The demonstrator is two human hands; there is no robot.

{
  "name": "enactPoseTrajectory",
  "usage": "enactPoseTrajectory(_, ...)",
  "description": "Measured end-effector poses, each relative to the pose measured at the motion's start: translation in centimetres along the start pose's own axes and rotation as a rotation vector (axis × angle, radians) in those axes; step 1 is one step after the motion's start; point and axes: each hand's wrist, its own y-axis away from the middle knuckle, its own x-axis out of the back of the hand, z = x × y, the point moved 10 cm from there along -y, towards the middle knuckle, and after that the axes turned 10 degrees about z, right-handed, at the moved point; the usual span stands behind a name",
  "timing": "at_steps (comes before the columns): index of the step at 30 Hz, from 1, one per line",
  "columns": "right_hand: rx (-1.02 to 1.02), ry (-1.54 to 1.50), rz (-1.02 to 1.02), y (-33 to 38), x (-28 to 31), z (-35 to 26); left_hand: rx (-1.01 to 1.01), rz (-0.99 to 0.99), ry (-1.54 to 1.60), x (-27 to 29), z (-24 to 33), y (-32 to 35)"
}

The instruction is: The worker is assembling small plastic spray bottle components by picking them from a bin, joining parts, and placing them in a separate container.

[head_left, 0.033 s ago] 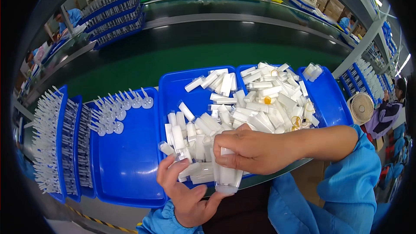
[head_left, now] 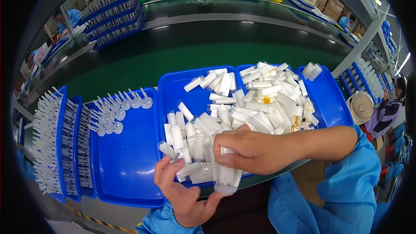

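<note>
My right hand (head_left: 253,149) is closed around the upper part of clear-wrapped white packets (head_left: 226,174), which hang upright over the near edge of the middle blue tray (head_left: 167,86). It cannot be made out how many packets the grip holds. My left hand (head_left: 186,197) is open, its fingers spread apart; the thumb tip reaches the lower end of the held packets. Under and beyond both hands lies a heap of similar white packets (head_left: 260,112), with a few orange rubber bands (head_left: 295,123) among them.
At left, a blue tray (head_left: 128,164) holds clear round-based stems (head_left: 122,100); beside it stand tilted trays packed with stems (head_left: 47,143). Another blue tray (head_left: 331,97) lies at right, near a small fan (head_left: 361,107). A green conveyor (head_left: 195,45) runs behind. Other people work farther off.
My left hand has shifted very slightly left, its fingers a touch farther from the held packets. My right hand keeps its grip in the same place.
</note>
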Motion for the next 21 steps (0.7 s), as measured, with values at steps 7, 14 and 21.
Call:
enactPoseTrajectory(7, 0.064, -0.047, 0.077, 2.4, 0.3, -1.2, 0.859, -0.079, 0.834, -3.4, -2.4, 1.7)
enactPoseTrajectory(14, 0.456, 0.233, 0.402, 7.1, -1.0, -7.3, 0.500, -0.727, 1.337, -8.7, 5.4, 2.2)
enactPoseTrajectory(21, 0.657, 0.527, 0.549, 10.1, -2.1, -7.6, 1.053, -0.691, 1.253, -10.0, 3.0, 6.5)
